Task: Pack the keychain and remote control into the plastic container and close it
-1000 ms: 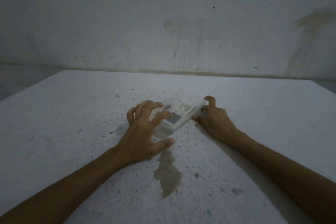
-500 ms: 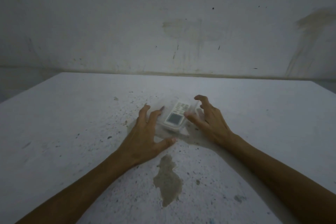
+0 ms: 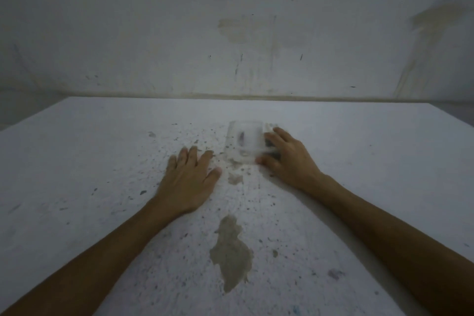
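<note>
A clear plastic container [image 3: 245,141] sits on the white table, blurred, with a small dark smudge inside that may be the keychain [image 3: 242,137]. My right hand [image 3: 289,161] lies against the container's right side, its thumb at the near right corner. Its fingers curl over a pale object with dark patches, apparently the remote control [image 3: 271,126], which is mostly hidden under the hand. My left hand [image 3: 191,177] rests flat on the table to the left of the container, apart from it and holding nothing.
The table [image 3: 102,161] is white, speckled with dark flecks, and has a brown stain [image 3: 230,251] near the front middle. A stained wall [image 3: 230,33] rises right behind the table's far edge.
My left hand has let go and moved left, now flat on the table. The remote no longer shows on the container; my right hand covers it at the container's right side.
</note>
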